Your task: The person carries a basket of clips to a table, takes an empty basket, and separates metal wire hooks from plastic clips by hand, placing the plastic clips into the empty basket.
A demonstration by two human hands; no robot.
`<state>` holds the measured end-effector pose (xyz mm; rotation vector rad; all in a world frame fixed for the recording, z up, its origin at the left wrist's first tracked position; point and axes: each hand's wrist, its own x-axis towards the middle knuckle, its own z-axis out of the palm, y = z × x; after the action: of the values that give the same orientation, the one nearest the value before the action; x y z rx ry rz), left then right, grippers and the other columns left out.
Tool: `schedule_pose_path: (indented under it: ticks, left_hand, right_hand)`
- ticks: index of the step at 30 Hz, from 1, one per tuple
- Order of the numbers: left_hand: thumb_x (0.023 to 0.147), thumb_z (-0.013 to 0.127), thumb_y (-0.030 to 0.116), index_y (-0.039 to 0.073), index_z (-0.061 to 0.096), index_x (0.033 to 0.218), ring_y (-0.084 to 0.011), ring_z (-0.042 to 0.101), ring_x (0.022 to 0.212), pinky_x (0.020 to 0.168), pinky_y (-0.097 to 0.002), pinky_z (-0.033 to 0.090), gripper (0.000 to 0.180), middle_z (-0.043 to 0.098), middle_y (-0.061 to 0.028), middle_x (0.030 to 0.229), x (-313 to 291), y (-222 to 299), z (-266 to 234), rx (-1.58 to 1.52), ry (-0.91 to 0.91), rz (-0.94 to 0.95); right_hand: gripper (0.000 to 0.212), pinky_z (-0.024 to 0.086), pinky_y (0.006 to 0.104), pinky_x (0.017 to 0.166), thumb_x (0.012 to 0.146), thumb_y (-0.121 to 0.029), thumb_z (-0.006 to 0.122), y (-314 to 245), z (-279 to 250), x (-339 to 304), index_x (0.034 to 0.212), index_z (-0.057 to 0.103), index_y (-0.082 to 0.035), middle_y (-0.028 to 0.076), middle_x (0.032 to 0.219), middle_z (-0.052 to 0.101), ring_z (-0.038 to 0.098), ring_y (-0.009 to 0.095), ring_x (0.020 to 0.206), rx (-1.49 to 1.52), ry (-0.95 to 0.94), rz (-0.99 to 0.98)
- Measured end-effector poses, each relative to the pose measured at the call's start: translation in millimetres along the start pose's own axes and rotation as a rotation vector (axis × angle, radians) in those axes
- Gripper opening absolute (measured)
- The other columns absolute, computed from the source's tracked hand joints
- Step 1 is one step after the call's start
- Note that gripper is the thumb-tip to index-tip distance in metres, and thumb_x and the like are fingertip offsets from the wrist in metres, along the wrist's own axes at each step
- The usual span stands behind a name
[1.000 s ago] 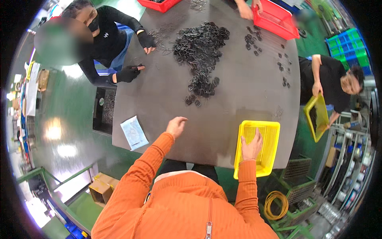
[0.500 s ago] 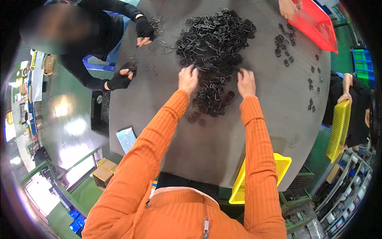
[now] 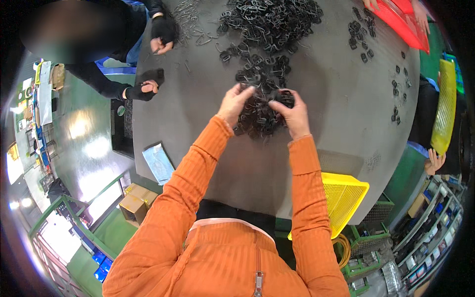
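Note:
A heap of small black buckle-like pieces, mixed with thin metal hooks, lies on the dark grey table and narrows toward me. Both hands are at its near end. My left hand is at the left side of this end, its thumb and fingers drawn together among the pieces; what lies between them is blurred. From the right, my right hand curls thumb and fingers around a few black pieces. Orange sleeves cover both my forearms.
Beside my right forearm stands a yellow basket; a blue-and-white packet lies at left. A co-worker's gloved hand rests near loose metal hooks. Others hold a red basket and a yellow basket at right.
My hands have come closer together, from either side of the heap to its near end. The whole view has shifted somewhat. At right, the co-worker's yellow basket has turned more upright.

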<state>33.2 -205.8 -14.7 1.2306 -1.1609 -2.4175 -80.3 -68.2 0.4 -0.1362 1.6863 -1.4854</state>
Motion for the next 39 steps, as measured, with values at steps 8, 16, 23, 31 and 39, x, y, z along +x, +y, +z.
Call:
schedule_pose_path:
  ticks: [8, 16, 23, 31, 39]
  left_hand:
    - [0.085, 0.056, 0.013, 0.003, 0.056, 0.102, -0.0089, 0.053, 0.078, 0.074, -0.0227, 0.042, 0.019, 0.058, -0.0008, 0.087, 4.1, 1.7, -38.5, 0.425, 0.204, 0.387]
    - [0.079, 0.057, 0.021, 0.002, 0.052, 0.113, -0.0317, 0.050, 0.097, 0.088, -0.0406, 0.039, 0.039, 0.051, -0.0175, 0.108, -21.6, -60.3, -44.0, 1.028, 0.438, 0.469]
    - [0.084, 0.062, 0.023, 0.006, 0.054, 0.106, -0.0079, 0.051, 0.087, 0.075, -0.0217, 0.040, 0.029, 0.057, -0.0003, 0.096, -40.9, -43.3, -3.5, 0.213, 0.063, -0.119]
    - [0.086, 0.060, 0.026, 0.007, 0.058, 0.082, -0.0037, 0.050, 0.068, 0.060, -0.0202, 0.040, 0.020, 0.055, 0.0044, 0.075, -59.0, 0.1, -39.2, 0.267, -0.024, 0.028]
    - [0.087, 0.056, 0.033, 0.003, 0.062, 0.081, -0.0039, 0.047, 0.058, 0.057, -0.0214, 0.039, 0.031, 0.057, 0.0031, 0.064, -63.7, -8.1, -83.5, 0.558, 0.199, 0.176]
  right_hand:
    - [0.028, 0.049, 0.0267, 0.069, 0.076, -0.004, 0.068, -15.3, -51.0, 5.3, 0.101, 0.057, -0.001, 0.007, 0.084, 0.063, 0.062, 0.017, 0.078, 0.176, 0.127, -0.136]
    - [0.076, 0.036, 0.0430, 0.095, 0.058, -0.017, 0.078, 40.2, -2.0, -46.3, 0.125, 0.042, -0.014, 0.017, 0.116, 0.041, 0.042, 0.036, 0.108, -0.854, 0.345, -0.169]
    - [0.050, 0.042, 0.0350, 0.086, 0.061, -0.012, 0.073, 44.2, 30.7, -33.5, 0.108, 0.055, -0.005, 0.015, 0.105, 0.055, 0.053, 0.030, 0.099, -0.474, -0.014, -0.210]
    - [0.018, 0.046, 0.0211, 0.058, 0.080, -0.005, 0.061, 3.9, -12.3, -57.2, 0.096, 0.059, 0.001, 0.005, 0.078, 0.062, 0.060, 0.010, 0.069, 0.011, 0.062, 0.090]
    - [0.024, 0.047, 0.0300, 0.074, 0.075, -0.006, 0.063, 40.6, -12.7, -64.5, 0.099, 0.060, -0.007, 0.006, 0.095, 0.060, 0.058, 0.020, 0.088, -0.606, 0.400, -0.341]
